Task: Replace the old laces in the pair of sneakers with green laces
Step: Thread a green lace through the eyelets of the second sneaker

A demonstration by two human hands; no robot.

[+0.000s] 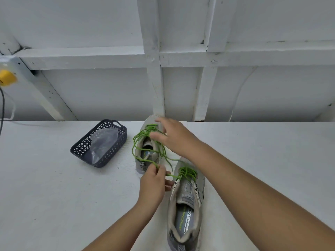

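Left hand (154, 180) pinching green lace (145, 156), right hand (174, 136) over far sneaker (147, 151)

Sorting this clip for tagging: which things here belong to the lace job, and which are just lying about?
Job:
near sneaker
far sneaker
green laces
left hand, pinching a lace
right hand, over the far sneaker

Lying about:
dark basket holding a clear bag
yellow object
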